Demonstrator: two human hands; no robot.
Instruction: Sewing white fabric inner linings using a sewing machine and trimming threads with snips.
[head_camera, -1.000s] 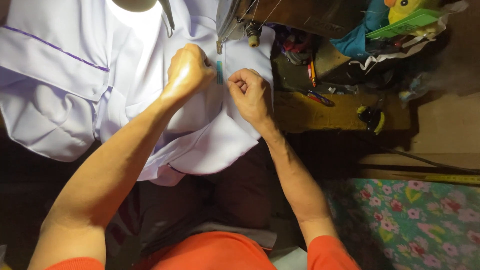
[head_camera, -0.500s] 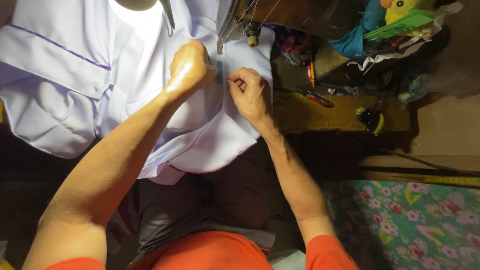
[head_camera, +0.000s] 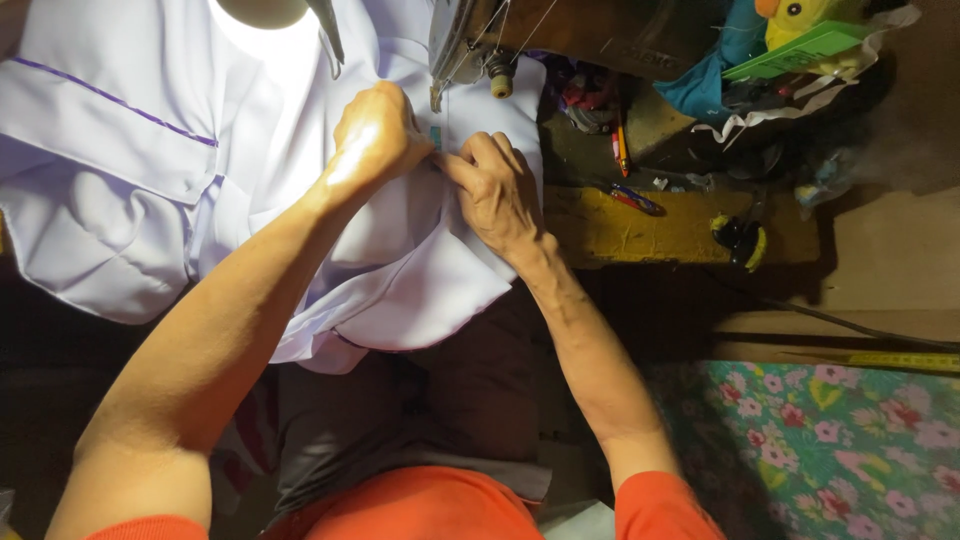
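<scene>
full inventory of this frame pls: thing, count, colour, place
white garment: 1, white with thin purple piping, spread across the left and centre of the table, draping over the lap
small label: 1, teal, on the garment between the two hands
sewing machine: 1, dark with metal parts, top centre, above the hands
lamp: 1, bright white, top edge left of the machine
pens: 2 or so, orange and blue-red, right of the machine
yellow block: 1, worn yellow, table right of the hands
green card: 1, green, top right on clutter
floral cloth: 1, teal with pink flowers, bottom right
measuring tape: 1, yellow, right edge
left hand: pressing the garment by the label
right hand: fingertips pinching the fabric at the label
</scene>
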